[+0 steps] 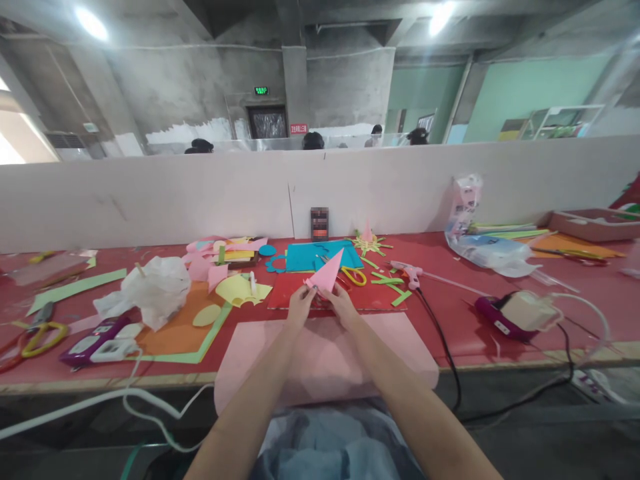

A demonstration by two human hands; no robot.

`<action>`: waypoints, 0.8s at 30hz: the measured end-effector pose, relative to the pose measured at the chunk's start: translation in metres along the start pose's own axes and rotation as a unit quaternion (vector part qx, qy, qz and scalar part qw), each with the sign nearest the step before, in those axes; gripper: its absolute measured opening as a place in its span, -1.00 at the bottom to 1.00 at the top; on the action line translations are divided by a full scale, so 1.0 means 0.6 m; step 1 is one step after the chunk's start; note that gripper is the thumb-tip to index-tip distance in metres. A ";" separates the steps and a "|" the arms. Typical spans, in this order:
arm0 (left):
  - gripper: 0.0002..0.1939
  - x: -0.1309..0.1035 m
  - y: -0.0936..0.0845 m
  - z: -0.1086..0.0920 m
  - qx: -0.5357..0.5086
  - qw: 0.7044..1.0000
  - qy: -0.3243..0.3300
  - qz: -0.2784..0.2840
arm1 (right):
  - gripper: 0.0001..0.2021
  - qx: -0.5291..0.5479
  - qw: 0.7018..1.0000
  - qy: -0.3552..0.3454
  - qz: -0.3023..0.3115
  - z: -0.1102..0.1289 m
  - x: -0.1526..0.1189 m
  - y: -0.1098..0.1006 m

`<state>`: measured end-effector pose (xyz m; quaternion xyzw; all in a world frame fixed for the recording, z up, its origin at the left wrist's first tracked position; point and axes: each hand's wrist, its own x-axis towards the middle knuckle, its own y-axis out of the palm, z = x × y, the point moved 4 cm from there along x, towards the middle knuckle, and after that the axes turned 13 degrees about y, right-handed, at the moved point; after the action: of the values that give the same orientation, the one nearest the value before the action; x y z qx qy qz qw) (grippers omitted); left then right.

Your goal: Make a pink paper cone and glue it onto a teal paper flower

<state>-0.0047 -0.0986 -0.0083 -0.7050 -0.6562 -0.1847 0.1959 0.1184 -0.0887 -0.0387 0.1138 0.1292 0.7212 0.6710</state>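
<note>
A pink paper cone (327, 272) points up and to the right between my two hands. My left hand (301, 303) grips its lower left edge, and my right hand (343, 303) pinches its lower right side. Both are closed on the paper, over a red board (285, 293). Blue sheets (303, 257) lie just behind the cone, with yellow-handled scissors (354, 276) on their right. Farther back is a green-and-yellow paper piece with a pink point (369, 241). Under my forearms is a pink padded surface (400, 340).
Right of me, a pink glue gun (411, 273) trails a black cord past green strips (397, 293). A purple power strip (505, 319) sits beyond. On the left are crumpled white plastic (160, 290), orange paper (175, 333), another power strip (95, 341) and scissors (43, 333). A phone (319, 223) leans against the white partition (225, 193).
</note>
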 end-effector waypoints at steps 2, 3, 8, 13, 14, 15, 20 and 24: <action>-0.77 -0.001 0.000 -0.001 0.009 1.000 0.001 -0.002 | -0.48 -0.001 1.000 -0.002 -0.002 -0.001 0.002 -0.002; -0.77 -0.001 0.000 -0.002 0.014 1.000 0.003 -0.005 | -0.49 -0.002 1.000 -0.002 -0.004 -0.001 0.003 -0.002; -0.77 -0.001 -0.001 -0.003 0.051 0.998 0.030 -0.009 | -0.53 -0.013 1.000 -0.002 -0.011 -0.003 0.006 -0.004; -0.77 -0.004 -0.001 -0.001 0.089 0.995 0.051 -0.005 | -0.55 -0.028 0.999 -0.003 -0.015 -0.002 0.005 -0.005; -0.76 -0.005 -0.001 -0.001 0.096 0.994 0.058 -0.002 | -0.55 -0.028 0.999 -0.004 -0.017 -0.002 0.004 -0.005; -0.74 -0.006 -0.001 -0.002 0.101 0.993 0.063 0.000 | -0.55 -0.027 0.999 -0.004 -0.018 -0.002 0.004 -0.006; -0.70 -0.009 -0.006 -0.006 0.098 0.992 0.057 -0.046 | -0.48 -0.015 1.000 -0.009 -0.017 -0.001 0.002 -0.007; -0.72 -0.007 -0.009 -0.014 0.113 0.990 0.066 -0.053 | -0.49 -0.005 1.000 -0.003 -0.018 0.000 0.000 -0.005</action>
<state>-0.0102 -0.1061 -0.0030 -0.6291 -0.6948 -0.1657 0.3067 0.1213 -0.0887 -0.0397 0.1101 0.1257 0.7096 0.6845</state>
